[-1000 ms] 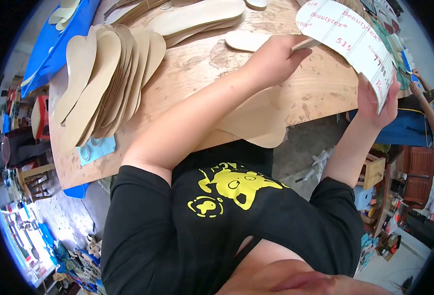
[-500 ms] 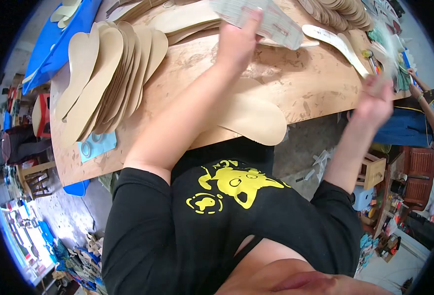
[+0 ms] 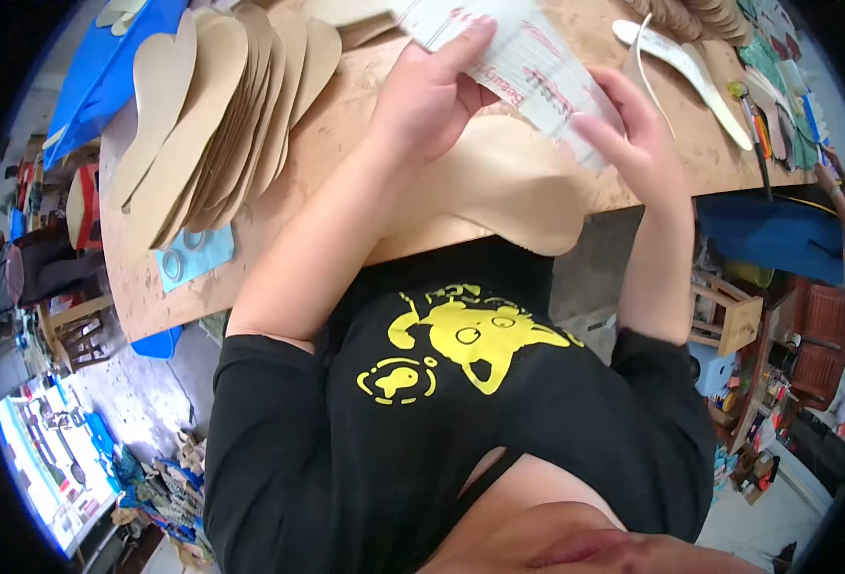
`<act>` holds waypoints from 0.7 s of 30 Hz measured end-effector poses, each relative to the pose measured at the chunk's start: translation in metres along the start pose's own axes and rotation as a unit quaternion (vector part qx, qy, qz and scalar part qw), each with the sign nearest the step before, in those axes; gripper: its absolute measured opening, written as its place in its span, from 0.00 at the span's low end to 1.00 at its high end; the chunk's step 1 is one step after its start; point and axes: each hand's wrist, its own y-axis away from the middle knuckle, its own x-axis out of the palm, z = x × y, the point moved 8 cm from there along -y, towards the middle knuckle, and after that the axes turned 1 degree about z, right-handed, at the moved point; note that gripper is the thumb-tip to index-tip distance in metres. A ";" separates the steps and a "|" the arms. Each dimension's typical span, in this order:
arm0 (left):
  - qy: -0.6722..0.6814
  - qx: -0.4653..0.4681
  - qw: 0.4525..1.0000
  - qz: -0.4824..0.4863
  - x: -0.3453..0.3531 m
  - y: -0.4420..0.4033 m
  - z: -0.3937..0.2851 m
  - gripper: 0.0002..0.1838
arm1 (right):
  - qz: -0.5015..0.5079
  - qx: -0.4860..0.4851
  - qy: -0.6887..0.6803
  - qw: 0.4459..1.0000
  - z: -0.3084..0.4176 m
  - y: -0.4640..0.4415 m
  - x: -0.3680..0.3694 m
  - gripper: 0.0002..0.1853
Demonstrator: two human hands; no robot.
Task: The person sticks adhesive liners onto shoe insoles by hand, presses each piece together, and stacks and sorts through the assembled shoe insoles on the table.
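Note:
A white sheet with red lettering (image 3: pixel 527 72), one printed word reading "Beauty", is held up between both hands over the near table edge. My left hand (image 3: pixel 432 100) grips its left side, thumb on top. At its right end my right hand (image 3: pixel 637 139) is closed on it, thumb across the front. Below them lie tan insoles (image 3: pixel 527 191), overhanging the table edge. Just beyond my right hand, a thin pale curved piece (image 3: pixel 650 77) stands up on edge; whether I touch it is unclear.
A fanned stack of tan insoles (image 3: pixel 212 115) covers the left of the table (image 3: pixel 336 115). Behind it is a blue tray (image 3: pixel 107 77). At right lie a white insole (image 3: pixel 695 77) and several tools (image 3: pixel 762 134). Another person's hand (image 3: pixel 829 172) shows at the far right.
My right hand has come in from the right side and taken hold of the sheet's right end. The sheet has turned, showing red lettering, and sits nearer to me.

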 end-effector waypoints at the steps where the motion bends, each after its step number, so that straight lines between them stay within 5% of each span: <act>1: -0.077 0.001 0.997 -0.016 0.003 0.013 -0.008 0.16 | 0.051 0.043 -0.047 0.997 -0.001 0.000 0.009 0.24; 2: -0.155 -0.001 0.988 -0.029 0.000 0.023 -0.012 0.15 | 0.101 0.086 -0.095 0.987 -0.002 0.001 0.019 0.24; 3: -0.236 0.006 0.971 0.045 -0.014 0.034 -0.008 0.28 | 0.151 0.124 -0.141 0.970 -0.007 0.004 0.030 0.23; 4: -0.372 0.033 0.924 0.083 -0.022 0.047 -0.014 0.26 | 0.076 0.136 -0.236 0.959 -0.016 0.011 0.026 0.19; 6: -0.615 0.082 0.767 0.162 -0.027 0.080 -0.018 0.23 | 0.051 0.062 -0.589 0.804 -0.022 0.032 0.046 0.17; 8: -0.745 0.069 0.642 0.168 -0.050 0.109 -0.011 0.21 | -0.102 0.165 -0.630 0.752 -0.054 0.080 0.080 0.17; 9: -0.801 0.062 0.571 0.170 -0.062 0.120 -0.004 0.20 | -0.178 0.222 -0.543 0.790 -0.064 0.094 0.094 0.16; 10: -0.796 0.079 0.579 0.160 -0.069 0.127 -0.002 0.20 | -0.251 0.275 -0.445 0.814 -0.070 0.106 0.101 0.15; 16: -0.758 0.127 0.628 0.123 -0.080 0.148 -0.013 0.13 | -0.160 0.152 -0.357 0.908 -0.083 0.040 0.090 0.18; 19: -0.741 0.160 0.640 0.121 -0.082 0.155 -0.016 0.12 | -0.273 0.043 -0.378 0.884 -0.075 0.028 0.079 0.17; 21: -0.732 0.178 0.651 0.098 -0.088 0.160 -0.018 0.12 | -0.249 0.048 -0.346 0.903 -0.059 0.029 0.095 0.15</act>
